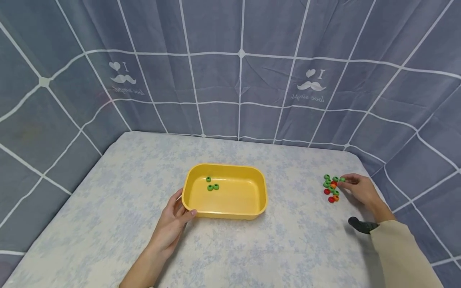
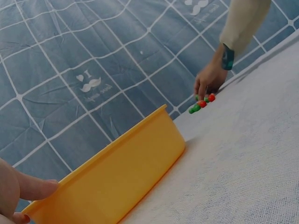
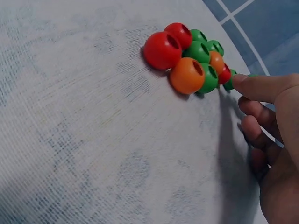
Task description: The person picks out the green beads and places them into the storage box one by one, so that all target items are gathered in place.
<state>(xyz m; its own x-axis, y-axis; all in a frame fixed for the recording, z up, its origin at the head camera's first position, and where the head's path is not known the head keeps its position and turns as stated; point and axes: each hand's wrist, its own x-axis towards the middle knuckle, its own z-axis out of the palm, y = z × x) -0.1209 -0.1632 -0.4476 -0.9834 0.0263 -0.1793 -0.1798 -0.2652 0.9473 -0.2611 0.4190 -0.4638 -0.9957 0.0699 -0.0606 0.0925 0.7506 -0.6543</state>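
Note:
A yellow plastic tray (image 1: 227, 200) stands on the table, with three green beads (image 1: 216, 187) lying toward its left side. My left hand (image 1: 169, 228) grips the tray at its near left corner, thumb over the rim and fingers along the outer side. Far to the right, my right hand (image 1: 361, 191) pinches a green bead (image 1: 342, 179) between thumb and fingers at the edge of a bead cluster. That cluster mixes green, orange and red round beads with holes; a red bead (image 3: 162, 50) and an orange bead (image 3: 187, 75) sit nearest the right wrist camera.
A pale cloth with a blue floral pattern (image 1: 295, 240) covers the table. Blue-grey curtains (image 1: 216, 80) with white grid lines hang behind it and along both sides. A dark strap (image 1: 361, 226) is on the right wrist, by the beige sleeve (image 1: 403, 252).

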